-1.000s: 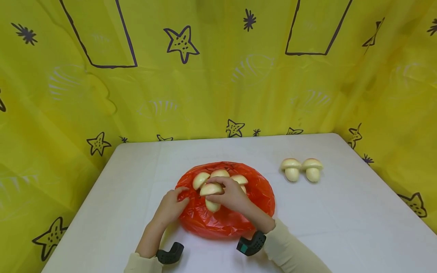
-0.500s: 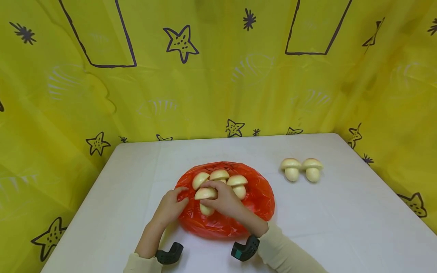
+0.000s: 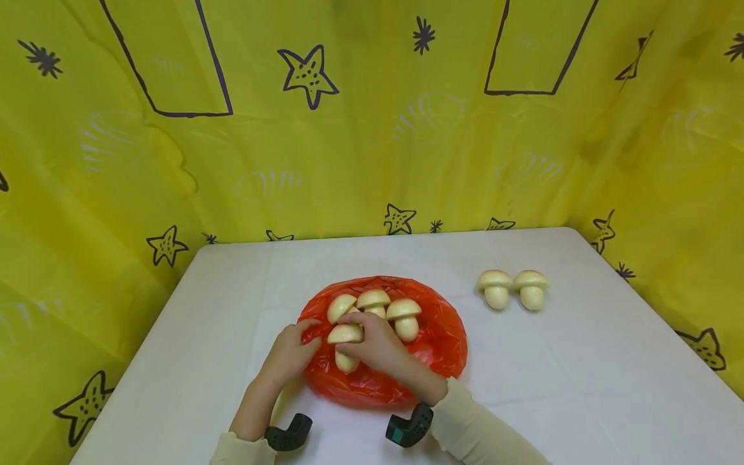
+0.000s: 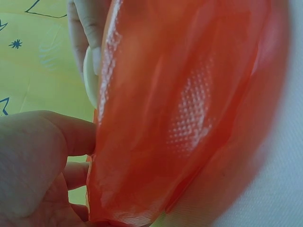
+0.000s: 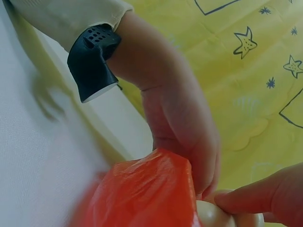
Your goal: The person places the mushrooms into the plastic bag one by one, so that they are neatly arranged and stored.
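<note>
A red plastic bag (image 3: 443,345) lies spread on the white table with its mouth up. My right hand (image 3: 379,343) pinches a cream mushroom (image 3: 345,334), apparently a toy, by its cap over the near left part of the bag. Behind it, three more mushrooms sit in the bag: one at left (image 3: 341,309), one in the middle (image 3: 373,298), one at right (image 3: 405,320). With curled fingers, my left hand (image 3: 289,354) holds the bag's left rim. The left wrist view shows its fingers at the edge of the red plastic (image 4: 151,104); their tips are partly hidden.
Two more mushrooms, one (image 3: 495,289) beside the other (image 3: 531,289), lie on the table (image 3: 569,387) right of the bag. A yellow patterned curtain (image 3: 360,148) hangs behind and along both sides. Each wrist wears a black device (image 3: 410,426).
My right hand has carried the mushroom left and nearer to me, uncovering more of the mushrooms behind. The left hand stays at the bag's rim.
</note>
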A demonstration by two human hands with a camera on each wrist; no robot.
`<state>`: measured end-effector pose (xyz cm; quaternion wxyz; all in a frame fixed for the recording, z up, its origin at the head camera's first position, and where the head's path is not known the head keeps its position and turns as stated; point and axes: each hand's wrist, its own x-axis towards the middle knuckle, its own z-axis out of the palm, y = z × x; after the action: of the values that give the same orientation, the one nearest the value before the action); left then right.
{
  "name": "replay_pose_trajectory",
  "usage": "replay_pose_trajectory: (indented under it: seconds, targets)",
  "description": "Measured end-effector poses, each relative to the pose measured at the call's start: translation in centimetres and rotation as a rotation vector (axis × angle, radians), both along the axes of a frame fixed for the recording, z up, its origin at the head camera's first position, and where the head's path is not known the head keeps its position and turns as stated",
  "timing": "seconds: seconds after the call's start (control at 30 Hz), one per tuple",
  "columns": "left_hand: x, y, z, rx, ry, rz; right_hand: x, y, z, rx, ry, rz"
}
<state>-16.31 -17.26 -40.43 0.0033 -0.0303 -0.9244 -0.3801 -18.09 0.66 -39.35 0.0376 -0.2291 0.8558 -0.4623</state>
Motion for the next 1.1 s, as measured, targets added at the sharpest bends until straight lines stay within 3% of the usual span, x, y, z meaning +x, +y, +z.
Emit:
replay_pose_trajectory:
  seconds: [0.37,1.1]
  targets:
    - [0.0,0.1,0.0,0.011,0.004,0.002,0.2,-0.6,-0.6,0.045,0.022,-0.023]
    - [0.0,-0.1,-0.1,0.015,0.038,-0.013,0.5,-1.1,-0.9,0.089,0.091,0.022]
